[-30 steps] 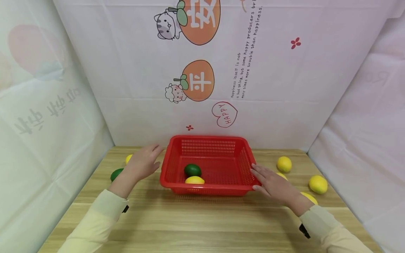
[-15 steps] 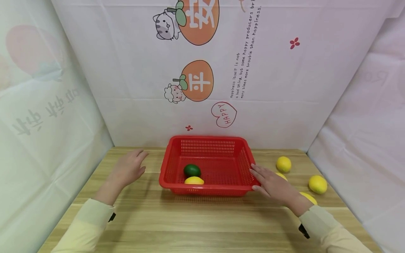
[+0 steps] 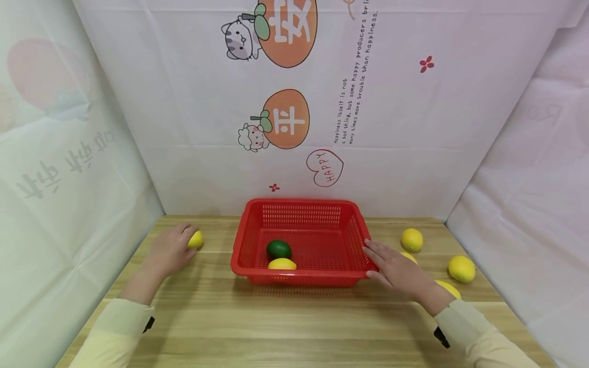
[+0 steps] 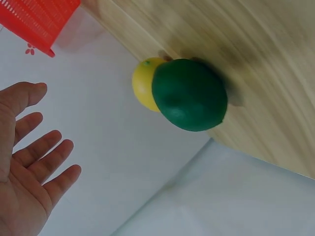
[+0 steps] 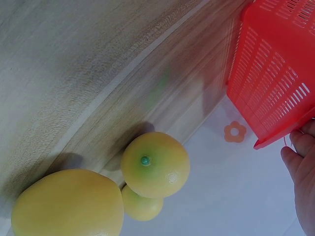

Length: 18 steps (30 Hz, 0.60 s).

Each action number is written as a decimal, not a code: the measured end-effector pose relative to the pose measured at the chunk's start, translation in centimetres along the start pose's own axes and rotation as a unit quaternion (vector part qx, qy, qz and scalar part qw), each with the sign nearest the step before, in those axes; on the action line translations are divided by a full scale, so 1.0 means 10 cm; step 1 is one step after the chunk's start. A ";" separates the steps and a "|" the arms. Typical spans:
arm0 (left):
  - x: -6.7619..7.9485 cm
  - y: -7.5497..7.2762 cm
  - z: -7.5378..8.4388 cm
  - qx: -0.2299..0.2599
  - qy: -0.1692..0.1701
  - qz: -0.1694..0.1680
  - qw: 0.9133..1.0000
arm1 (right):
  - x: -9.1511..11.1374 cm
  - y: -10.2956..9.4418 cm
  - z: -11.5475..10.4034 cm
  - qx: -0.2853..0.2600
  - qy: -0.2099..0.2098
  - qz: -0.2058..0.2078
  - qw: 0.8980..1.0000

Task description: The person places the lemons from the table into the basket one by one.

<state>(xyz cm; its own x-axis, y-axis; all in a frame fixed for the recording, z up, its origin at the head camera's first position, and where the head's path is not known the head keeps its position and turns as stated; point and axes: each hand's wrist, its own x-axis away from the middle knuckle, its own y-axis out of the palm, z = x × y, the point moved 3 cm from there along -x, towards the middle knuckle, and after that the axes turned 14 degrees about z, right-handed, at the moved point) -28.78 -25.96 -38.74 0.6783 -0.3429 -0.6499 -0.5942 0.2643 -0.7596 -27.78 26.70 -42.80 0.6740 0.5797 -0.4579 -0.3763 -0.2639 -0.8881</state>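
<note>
My left hand (image 3: 169,249) is at the left of the table, beside a yellow lemon (image 3: 195,239). In the left wrist view its fingers (image 4: 49,160) are spread, apart from that lemon (image 4: 145,83) and a dark green oval fruit (image 4: 189,96), which the head view hides. My right hand (image 3: 393,268) has straight fingers resting against the right rim of a red plastic basket (image 3: 301,272). Inside the basket lie another dark green fruit (image 3: 278,249) and an oval yellow fruit (image 3: 282,263).
Right of the basket lie several yellow fruits, among them a round one (image 3: 411,239) at the back and another (image 3: 461,269) farther right. A larger oval yellow fruit (image 5: 69,204) is partly behind my right wrist in the head view. White printed cloth (image 3: 391,168) encloses the wooden table (image 3: 294,327).
My left hand has moved left, away from the basket, and lowered toward the lemon, which now shows past its fingers. My right hand stays on the basket rim.
</note>
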 end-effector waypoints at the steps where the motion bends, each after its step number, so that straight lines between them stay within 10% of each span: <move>1: 0.01 0.00 -0.02 0.000 -0.002 0.000 1.000 | 0.00 0.00 0.00 -0.001 0.000 -0.001 1.000; 18: 0.25 0.08 -0.27 -0.010 -0.031 -0.038 0.999 | 0.00 -0.02 -0.01 0.000 0.006 -0.002 1.000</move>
<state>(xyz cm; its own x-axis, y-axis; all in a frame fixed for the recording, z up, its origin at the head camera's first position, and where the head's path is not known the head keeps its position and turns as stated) -28.70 -29.06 -40.90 0.7472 -0.3051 -0.5905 -0.5472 0.2219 -0.8071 -27.64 26.71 -42.67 0.6837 0.5707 -0.4548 -0.3734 -0.2619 -0.8899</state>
